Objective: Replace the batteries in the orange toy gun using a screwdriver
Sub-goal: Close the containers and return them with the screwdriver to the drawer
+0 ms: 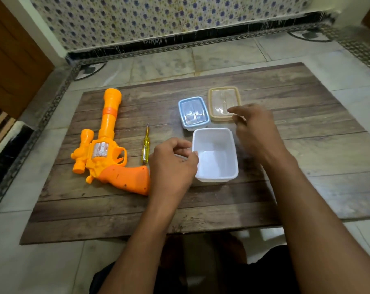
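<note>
gun [107, 149] flat on mat [307, 166], 9 o'clock, barrel to 12 | screwdriver [145, 145] just right of it | left hand [171, 166] curled, fingertips at tub [216, 154] rim, grip unclear | right hand [254, 128] loosely open, empty, over yellow box [224, 102] corner, 1 o'clock | blue box [193, 112] beside it

Wood-grain mat [222, 209] on the tiled floor [42, 262], orange toy gun [107, 149] at left, yellow screwdriver [145, 145] just beside, open white tub [216, 155], blue-lidded box [193, 112], beige-lidded box [223, 100]
</note>
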A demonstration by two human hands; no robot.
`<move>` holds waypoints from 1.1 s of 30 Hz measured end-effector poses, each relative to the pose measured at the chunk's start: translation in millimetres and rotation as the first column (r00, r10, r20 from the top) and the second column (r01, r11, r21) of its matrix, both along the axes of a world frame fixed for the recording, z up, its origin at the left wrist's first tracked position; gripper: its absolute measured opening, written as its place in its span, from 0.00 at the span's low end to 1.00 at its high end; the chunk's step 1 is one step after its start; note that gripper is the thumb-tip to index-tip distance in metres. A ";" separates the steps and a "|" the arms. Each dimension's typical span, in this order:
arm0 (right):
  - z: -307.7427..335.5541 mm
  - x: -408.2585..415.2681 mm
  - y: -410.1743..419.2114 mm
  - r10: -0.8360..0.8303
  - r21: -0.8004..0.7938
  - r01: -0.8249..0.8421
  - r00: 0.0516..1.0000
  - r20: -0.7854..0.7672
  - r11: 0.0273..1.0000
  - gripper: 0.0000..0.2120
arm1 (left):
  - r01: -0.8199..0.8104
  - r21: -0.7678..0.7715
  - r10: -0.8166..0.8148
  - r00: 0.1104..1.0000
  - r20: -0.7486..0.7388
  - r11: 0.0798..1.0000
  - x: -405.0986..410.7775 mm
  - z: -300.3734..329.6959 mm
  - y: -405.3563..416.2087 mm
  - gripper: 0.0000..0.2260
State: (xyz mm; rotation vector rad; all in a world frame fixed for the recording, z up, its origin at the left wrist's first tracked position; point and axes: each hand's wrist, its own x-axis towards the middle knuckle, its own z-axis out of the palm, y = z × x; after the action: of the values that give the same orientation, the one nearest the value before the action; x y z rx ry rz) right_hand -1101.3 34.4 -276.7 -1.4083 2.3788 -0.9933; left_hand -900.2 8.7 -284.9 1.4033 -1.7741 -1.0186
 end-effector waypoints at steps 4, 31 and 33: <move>-11.4 -4.8 -10.4 0.067 0.100 -0.061 0.996 -0.053 0.993 0.15 | -0.029 0.011 0.029 0.999 -0.026 1.000 9.7 0.3 -6.8 0.06; -6.4 1.8 6.1 -0.133 0.115 0.150 0.981 -0.142 0.982 0.20 | -0.057 0.013 0.058 0.997 -0.046 0.998 13.8 1.3 -13.7 0.05; -8.0 4.0 2.2 -0.154 0.070 0.162 0.982 -0.105 0.984 0.22 | -0.059 0.011 0.059 0.997 -0.046 0.998 13.1 1.0 -13.9 0.05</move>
State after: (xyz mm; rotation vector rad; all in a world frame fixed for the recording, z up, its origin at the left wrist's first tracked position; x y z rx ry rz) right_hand -1097.3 36.6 -284.7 -1.2859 2.6063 -0.8732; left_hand -887.1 -5.2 -283.9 1.4182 -1.6865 -1.0217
